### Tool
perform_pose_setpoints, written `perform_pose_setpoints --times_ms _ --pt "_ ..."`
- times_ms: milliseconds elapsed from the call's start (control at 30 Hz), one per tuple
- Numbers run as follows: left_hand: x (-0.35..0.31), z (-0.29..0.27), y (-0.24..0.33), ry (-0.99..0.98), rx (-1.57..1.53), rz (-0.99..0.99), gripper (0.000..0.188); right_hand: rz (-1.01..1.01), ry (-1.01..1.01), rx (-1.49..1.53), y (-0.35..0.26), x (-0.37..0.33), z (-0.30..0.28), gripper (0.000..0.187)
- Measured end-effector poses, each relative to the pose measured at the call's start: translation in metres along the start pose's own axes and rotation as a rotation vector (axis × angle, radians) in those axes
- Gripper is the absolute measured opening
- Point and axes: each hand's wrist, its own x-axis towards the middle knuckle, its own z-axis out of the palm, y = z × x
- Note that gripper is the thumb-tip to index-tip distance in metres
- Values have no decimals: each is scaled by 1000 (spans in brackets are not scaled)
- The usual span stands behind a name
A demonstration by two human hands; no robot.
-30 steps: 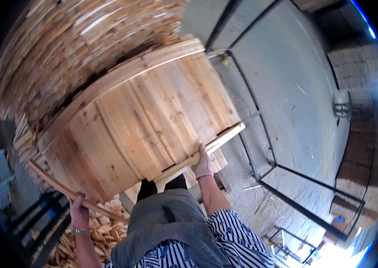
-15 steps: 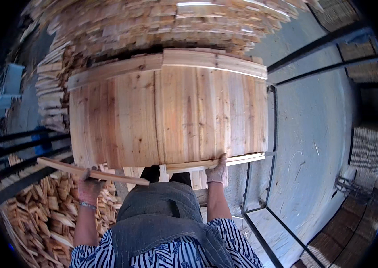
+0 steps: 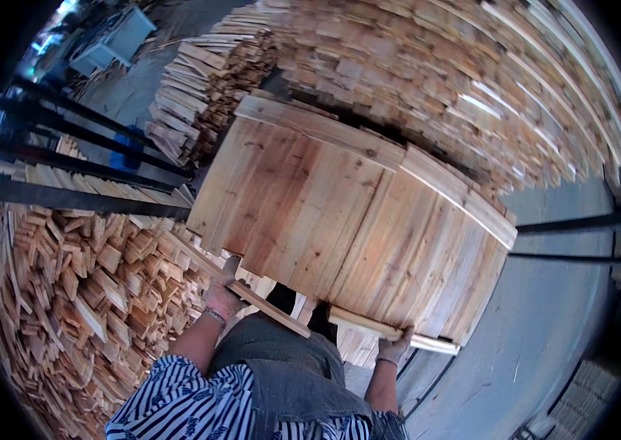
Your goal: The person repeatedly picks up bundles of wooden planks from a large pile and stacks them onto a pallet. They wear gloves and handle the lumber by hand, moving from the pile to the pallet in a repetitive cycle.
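My left hand, in a worn glove, is closed round a narrow wooden strip, held aslant just off the near left edge of a panel of wooden boards. My right hand, also gloved, grips a second wooden strip that lies along the near right edge of the panel. The fingers of that hand are partly hidden beneath the edge. Across the far edge lie two more flat strips, a left one and a right one, end to end.
A heap of short wood pieces fills the left side. Beyond the panel rises a large stack of boards, with a smaller stack beside it. Dark metal bars run at the left, others at the right above grey floor.
My view has turned to the left, so the panel now looks tilted. Both hands keep hold of their strips, and the left-hand strip slants more steeply in the picture.
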Motion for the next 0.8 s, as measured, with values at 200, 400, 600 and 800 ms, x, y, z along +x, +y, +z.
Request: perform_pose_setpoints --times_ms 200,400,600,800 --pt "60 -2 -16 -228 411 238 45 33 71 -23 -62 -11 -87 55" --pt "37 60 -11 -100 -243 73 50 -200 163 -297 -150 -44 -58 59" --pt "42 12 -10 -23 279 356 38 -466 55 -817 -179 -32 39 54" --pt "-55 57 47 338 628 740 62 -831 -167 -1949 -128 8 95 116"
